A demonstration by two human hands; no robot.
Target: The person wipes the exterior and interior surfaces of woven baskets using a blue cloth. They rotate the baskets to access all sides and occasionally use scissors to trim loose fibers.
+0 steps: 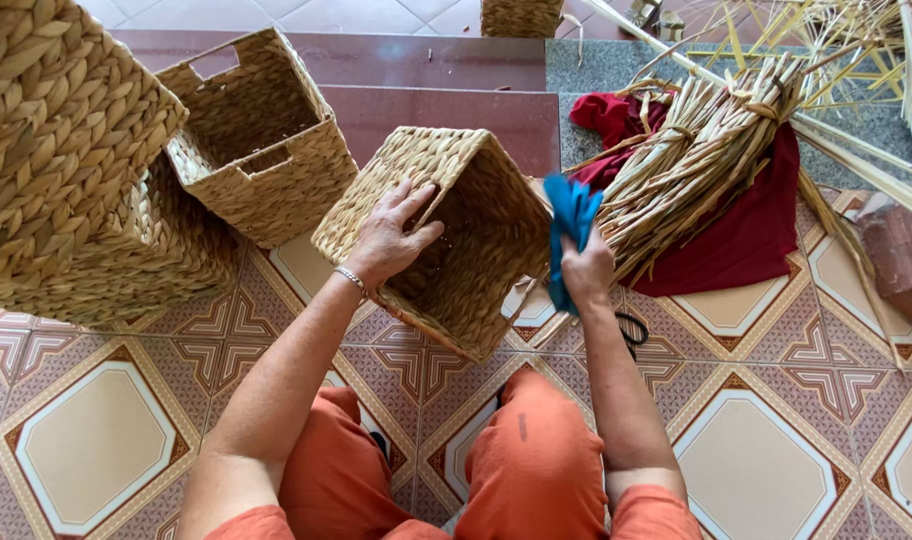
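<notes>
Left hand (391, 240) lies spread over the rim of the tilted woven basket (446, 235), fingers apart, pressing the rim and clamping nothing. Right hand (586, 268) is closed around a blue cloth (572, 222), held just beside the basket's right edge. The basket sits on the tiled floor (756, 470) in front of the person's knees, tipped on one side with its opening facing them.

Risks, as judgement: the basket rests on an edge and is steadied only by the flat palm, so it could roll or slide on the smooth tile if pressure shifts. The cloth hangs loose and could snag on the rough weave or on stray fibre ends. The scissors (631, 330) lie on the floor right under the right forearm, partly hidden; a dropped wrist could hit them. The bundle of dried reeds (696, 160) lies close by on a red cloth (736, 240), and a sweep of the right arm could scatter the stalks.

Counts:
- woven baskets: four seen, namely the one in hand, an open basket with handle cutouts (261, 140), a large basket at left (66, 160), and one cut off at the top edge (521, 15)
- blue cloth: one
- red cloth: one
- tied reed bundle: one, plus loose stalks at top right, uncountable
- scissors: one pair
</notes>
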